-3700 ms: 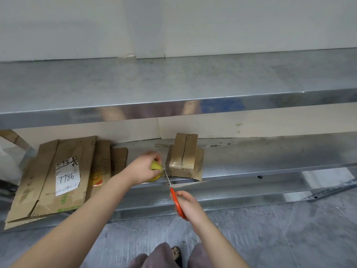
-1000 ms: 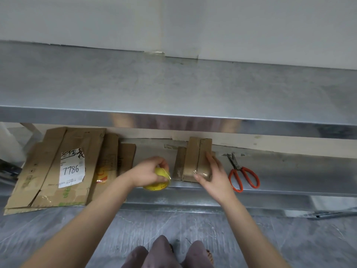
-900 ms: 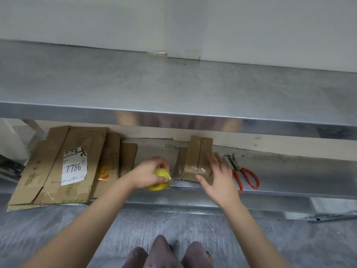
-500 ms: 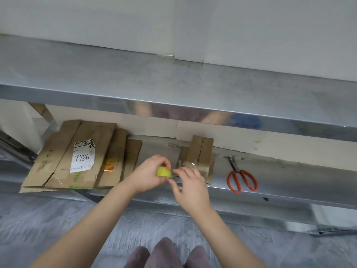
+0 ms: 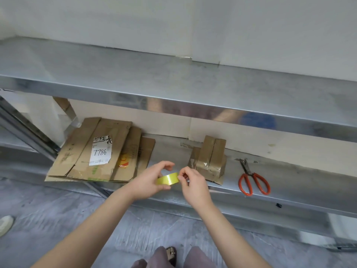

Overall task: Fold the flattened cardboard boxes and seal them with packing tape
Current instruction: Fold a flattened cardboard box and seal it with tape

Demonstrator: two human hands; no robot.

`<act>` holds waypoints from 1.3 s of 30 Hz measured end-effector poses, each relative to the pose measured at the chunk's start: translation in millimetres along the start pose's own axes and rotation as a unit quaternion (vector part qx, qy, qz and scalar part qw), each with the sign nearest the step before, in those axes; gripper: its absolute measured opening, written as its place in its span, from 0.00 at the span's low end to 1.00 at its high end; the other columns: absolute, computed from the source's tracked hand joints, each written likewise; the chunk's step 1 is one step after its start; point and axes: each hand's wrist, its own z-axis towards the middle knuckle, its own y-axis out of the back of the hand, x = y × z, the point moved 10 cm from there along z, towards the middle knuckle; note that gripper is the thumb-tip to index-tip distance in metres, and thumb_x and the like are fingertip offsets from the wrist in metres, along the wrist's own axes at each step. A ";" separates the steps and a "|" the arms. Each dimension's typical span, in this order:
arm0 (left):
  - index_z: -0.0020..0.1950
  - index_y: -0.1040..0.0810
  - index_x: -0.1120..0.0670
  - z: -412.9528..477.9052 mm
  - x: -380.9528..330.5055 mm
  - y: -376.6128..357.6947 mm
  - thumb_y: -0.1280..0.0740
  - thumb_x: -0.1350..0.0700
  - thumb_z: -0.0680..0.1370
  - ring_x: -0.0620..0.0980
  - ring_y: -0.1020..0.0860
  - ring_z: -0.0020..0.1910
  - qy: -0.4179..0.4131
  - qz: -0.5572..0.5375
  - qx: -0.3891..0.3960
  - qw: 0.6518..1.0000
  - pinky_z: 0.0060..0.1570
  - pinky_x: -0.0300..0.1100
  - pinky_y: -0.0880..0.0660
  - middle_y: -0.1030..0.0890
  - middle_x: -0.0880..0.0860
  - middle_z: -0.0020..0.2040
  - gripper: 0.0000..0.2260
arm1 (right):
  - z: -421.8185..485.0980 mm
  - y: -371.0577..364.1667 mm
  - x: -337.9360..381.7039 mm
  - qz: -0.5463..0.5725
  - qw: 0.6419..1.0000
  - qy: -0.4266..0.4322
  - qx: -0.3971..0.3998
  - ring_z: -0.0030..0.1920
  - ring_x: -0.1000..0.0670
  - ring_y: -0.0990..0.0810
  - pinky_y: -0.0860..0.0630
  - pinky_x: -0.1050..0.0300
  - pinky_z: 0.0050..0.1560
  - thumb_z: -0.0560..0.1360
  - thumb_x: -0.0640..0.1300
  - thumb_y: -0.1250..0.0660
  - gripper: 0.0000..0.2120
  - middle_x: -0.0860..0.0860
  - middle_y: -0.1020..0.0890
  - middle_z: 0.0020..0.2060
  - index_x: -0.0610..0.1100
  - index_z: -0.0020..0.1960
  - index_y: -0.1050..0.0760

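My left hand [image 5: 149, 182] grips a yellow-green roll of packing tape [image 5: 167, 179] in front of the lower shelf. My right hand [image 5: 193, 183] pinches at the roll's right edge with thumb and fingertips. Just behind the hands, a small folded cardboard box [image 5: 209, 160] sits on the lower shelf, with clear tape across its front end. A stack of flattened cardboard boxes [image 5: 102, 151] lies at the shelf's left, the top one bearing a white label marked 7786.
Orange-handled scissors [image 5: 251, 179] lie shut on the lower steel shelf [image 5: 301, 176], right of the box. The upper steel shelf [image 5: 173, 84] overhangs the work area. Below are grey floor, my knees and a sandalled foot [image 5: 171, 256]. A white shoe [image 5: 4, 224] shows at far left.
The scissors were set down on the shelf. My right hand left the box and came to the tape roll. Both hands drew back from the box toward me.
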 end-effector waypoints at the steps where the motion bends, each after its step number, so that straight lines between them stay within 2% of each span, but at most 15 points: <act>1: 0.69 0.34 0.44 -1.3 7.7 0.0 0.24 0.54 0.70 0.38 0.27 0.47 0.011 0.014 -0.009 1.000 0.51 0.30 0.31 0.27 0.41 0.60 0.31 | -0.8 -2.1 2.5 0.003 1.000 0.007 0.006 0.39 0.52 0.27 0.27 0.53 0.42 0.77 0.41 0.34 0.03 0.54 0.25 0.37 0.47 0.45 0.26; 4: 0.67 0.30 0.45 0.6 20.2 5.1 0.21 0.56 0.67 0.38 0.25 0.41 0.014 0.037 -0.050 0.998 0.45 0.26 0.31 0.23 0.44 0.54 0.32 | -5.9 -7.2 11.7 0.013 0.999 0.028 0.017 0.37 0.54 0.28 0.31 0.57 0.40 0.77 0.41 0.33 0.03 0.55 0.25 0.36 0.46 0.44 0.26; 6: 0.67 0.30 0.46 2.4 25.6 16.0 0.21 0.54 0.66 0.39 0.24 0.39 0.030 0.044 -0.096 0.994 0.42 0.27 0.31 0.22 0.45 0.52 0.32 | -12.1 -10.1 15.9 0.020 0.999 0.040 0.021 0.36 0.56 0.30 0.34 0.62 0.38 0.77 0.41 0.33 0.03 0.56 0.26 0.35 0.45 0.45 0.25; 10: 0.67 0.29 0.49 5.9 28.9 18.1 0.23 0.51 0.68 0.47 0.22 0.42 0.051 0.056 -0.146 0.986 0.47 0.42 0.26 0.21 0.47 0.50 0.30 | -15.8 -8.2 7.8 0.063 0.998 0.021 0.021 0.37 0.57 0.27 0.34 0.69 0.38 0.77 0.38 0.35 0.05 0.56 0.25 0.34 0.46 0.44 0.26; 12: 0.60 0.25 0.50 4.4 14.2 19.4 0.24 0.48 0.69 0.51 0.22 0.42 -0.010 0.178 -0.184 0.967 0.47 0.47 0.26 0.19 0.49 0.43 0.22 | -9.7 -3.3 -0.4 0.092 0.996 -0.006 0.010 0.38 0.55 0.26 0.31 0.63 0.41 0.77 0.37 0.36 0.09 0.54 0.24 0.34 0.49 0.42 0.28; 14: 0.47 0.21 0.51 -1.5 2.5 26.2 0.25 0.43 0.68 0.51 0.23 0.37 -0.064 0.294 -0.233 0.925 0.46 0.46 0.31 0.21 0.47 0.34 0.16 | -2.5 -4.2 -8.9 0.104 0.994 -0.037 0.013 0.38 0.51 0.25 0.29 0.58 0.42 0.77 0.36 0.37 0.11 0.55 0.24 0.33 0.51 0.41 0.29; 15: 0.42 0.20 0.51 -2.3 2.1 30.5 0.28 0.39 0.68 0.51 0.24 0.35 -0.066 0.322 -0.237 0.914 0.46 0.44 0.33 0.22 0.47 0.32 0.16 | -0.2 -6.7 -10.8 0.100 0.994 -0.046 0.017 0.39 0.50 0.26 0.30 0.58 0.41 0.77 0.36 0.37 0.11 0.55 0.25 0.33 0.51 0.41 0.29; 17: 0.38 0.20 0.50 3.1 11.0 37.0 0.34 0.34 0.68 0.51 0.24 0.34 -0.048 0.354 -0.220 0.908 0.44 0.44 0.32 0.22 0.47 0.29 0.20 | 2.5 -13.7 -10.2 0.087 0.995 -0.055 0.017 0.39 0.51 0.26 0.32 0.60 0.40 0.77 0.36 0.37 0.11 0.56 0.25 0.34 0.50 0.41 0.30; 19: 0.37 0.19 0.50 12.9 21.5 40.5 0.35 0.32 0.67 0.51 0.23 0.35 -0.033 0.374 -0.189 0.907 0.43 0.45 0.28 0.20 0.47 0.30 0.22 | 6.4 -22.4 -11.5 0.087 0.993 -0.078 0.009 0.39 0.52 0.26 0.32 0.63 0.39 0.77 0.36 0.37 0.10 0.55 0.24 0.35 0.49 0.41 0.29; 21: 0.37 0.19 0.50 24.0 30.9 42.4 0.32 0.33 0.65 0.52 0.22 0.36 -0.028 0.389 -0.159 0.907 0.42 0.47 0.26 0.20 0.48 0.30 0.20 | 11.9 -32.9 -19.3 0.087 0.989 -0.121 0.001 0.38 0.52 0.26 0.33 0.66 0.38 0.78 0.36 0.38 0.10 0.55 0.24 0.35 0.49 0.42 0.28; 24: 0.35 0.19 0.50 36.4 42.2 39.1 0.25 0.37 0.62 0.53 0.21 0.37 -0.039 0.398 -0.124 0.908 0.44 0.47 0.24 0.20 0.48 0.29 0.17 | 21.3 -47.0 -31.9 0.056 0.983 -0.178 -0.004 0.40 0.50 0.24 0.33 0.60 0.39 0.79 0.39 0.38 0.07 0.53 0.21 0.37 0.48 0.43 0.28; 29: 0.35 0.18 0.50 43.5 68.4 22.9 0.22 0.42 0.62 0.51 0.21 0.36 -0.063 0.428 -0.102 0.896 0.44 0.44 0.23 0.20 0.47 0.29 0.14 | 29.8 -69.1 -46.9 -0.010 0.975 -0.220 -0.009 0.45 0.45 0.20 0.28 0.56 0.45 0.78 0.41 0.37 0.04 0.47 0.17 0.42 0.45 0.47 0.24; 32: 0.37 0.16 0.49 46.4 80.0 14.3 0.21 0.44 0.62 0.51 0.21 0.36 -0.070 0.410 -0.101 0.904 0.42 0.43 0.23 0.19 0.47 0.31 0.12 | 33.0 -78.2 -55.4 -0.057 0.969 -0.239 -0.005 0.48 0.44 0.19 0.28 0.57 0.45 0.78 0.42 0.37 0.04 0.46 0.16 0.44 0.45 0.49 0.23; 36: 0.43 0.15 0.49 55.0 91.9 6.6 0.22 0.50 0.65 0.53 0.21 0.42 -0.069 0.364 -0.090 0.925 0.45 0.46 0.23 0.16 0.49 0.39 0.09 | 37.7 -85.5 -59.5 -0.110 0.965 -0.236 -0.001 0.48 0.44 0.19 0.28 0.57 0.44 0.79 0.45 0.37 0.05 0.47 0.16 0.45 0.45 0.51 0.24; 39: 0.51 0.16 0.51 59.2 103.9 10.5 0.24 0.52 0.69 0.55 0.22 0.55 -0.047 0.308 -0.098 0.945 0.53 0.48 0.24 0.18 0.51 0.53 0.11 | 42.3 -89.3 -60.3 -0.156 0.963 -0.219 -0.001 0.50 0.44 0.20 0.28 0.57 0.46 0.79 0.47 0.37 0.06 0.47 0.18 0.48 0.46 0.52 0.24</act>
